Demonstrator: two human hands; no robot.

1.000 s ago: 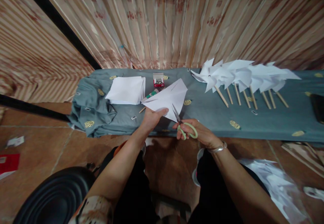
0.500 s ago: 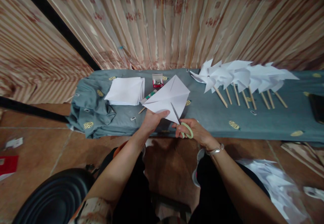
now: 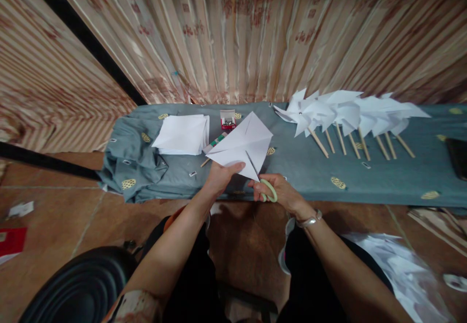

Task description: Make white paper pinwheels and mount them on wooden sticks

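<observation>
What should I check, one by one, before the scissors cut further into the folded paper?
1. Left hand has a firm grip on the folded paper: ok.
2. Right hand holds the scissors by the green handles: ok.
3. Blade sits in the paper: ok.
4. Left fingertips away from the blade: ok, though close.
5. Cut follows the crease: cannot tell.
6. Paper stack and pinwheels lie apart from the cut: ok.
</observation>
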